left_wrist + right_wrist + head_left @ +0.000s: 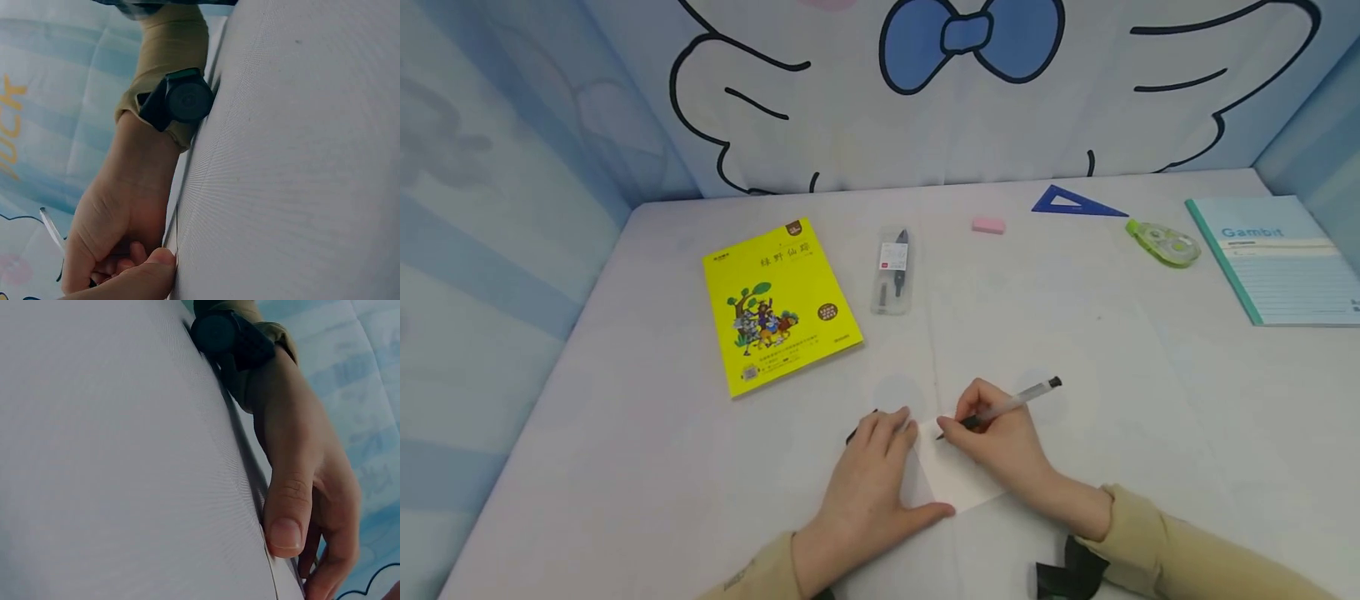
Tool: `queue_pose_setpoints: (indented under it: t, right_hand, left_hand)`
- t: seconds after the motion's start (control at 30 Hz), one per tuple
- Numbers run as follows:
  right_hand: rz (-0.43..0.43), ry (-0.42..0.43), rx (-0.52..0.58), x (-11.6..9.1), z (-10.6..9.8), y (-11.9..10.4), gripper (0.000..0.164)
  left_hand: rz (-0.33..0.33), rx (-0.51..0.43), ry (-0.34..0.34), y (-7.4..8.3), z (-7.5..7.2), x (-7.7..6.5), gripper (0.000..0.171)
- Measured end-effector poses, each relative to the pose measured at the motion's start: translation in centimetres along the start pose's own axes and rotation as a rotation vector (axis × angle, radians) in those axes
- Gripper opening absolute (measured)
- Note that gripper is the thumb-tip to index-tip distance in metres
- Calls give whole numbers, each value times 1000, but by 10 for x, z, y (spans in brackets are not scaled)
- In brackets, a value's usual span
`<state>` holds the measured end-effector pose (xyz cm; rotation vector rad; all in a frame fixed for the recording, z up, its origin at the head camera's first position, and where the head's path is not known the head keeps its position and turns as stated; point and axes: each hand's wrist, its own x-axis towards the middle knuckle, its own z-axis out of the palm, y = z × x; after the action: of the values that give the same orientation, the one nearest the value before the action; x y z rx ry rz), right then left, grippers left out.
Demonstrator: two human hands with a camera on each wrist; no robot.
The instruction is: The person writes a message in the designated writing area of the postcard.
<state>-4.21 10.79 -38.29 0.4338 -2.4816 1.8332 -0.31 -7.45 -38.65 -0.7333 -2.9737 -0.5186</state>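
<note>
My right hand (1003, 446) pinches a pen (1018, 400) with a pale barrel and dark ends, tilted, its tip at a small white sheet of paper (966, 479). My left hand (872, 492) rests along the sheet's left side, thumb stretched over its near edge and fingers slightly bent. A dark thing (851, 436) peeks out beside the left fingers, mostly hidden. In the left wrist view, the pen (52, 230) rises behind the right hand (122, 200). The right wrist view shows the left hand (312, 469) with its thumb down at the paper's edge.
A yellow book (782, 308) lies at the left, beside a clear case (892, 271) with a compass in it. Farther back are a pink eraser (988, 226), a blue set square (1078, 202), a green correction tape (1165, 244) and a notebook (1285, 262).
</note>
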Motion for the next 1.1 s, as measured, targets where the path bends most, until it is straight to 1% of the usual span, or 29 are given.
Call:
queue_pose_setpoints:
  t: [0.13,0.27,0.4,0.5,0.63,0.77,0.87,1.1]
  right_hand:
    - [-41,6,-13,0,3,3,22]
    - [-47,39,-35,0,7,5,29]
    - [-57,72,-29,0,10,8,29]
    - [-101,77,-42,-2,10,10,31]
    - [-186,79,-78,-1,10,10,35]
    - [-236,67,-68,0,10,9,35]
    - [-236,61,-68,0,10,9,35]
    - [-205,49,-56,0,11,13,36]
  left_hand:
    - [10,17,17,0,1,0,86]
    - [11,40,13,1,0,0,86]
    - [14,55,12,1,0,0,86]
    - [21,58,17,1,0,0,85]
    - [26,59,26,1,0,0,85]
    - [29,60,28,1,0,0,85]
    - [35,60,31,1,0,0,85]
    - [40,41,47,1,1,-1,85]
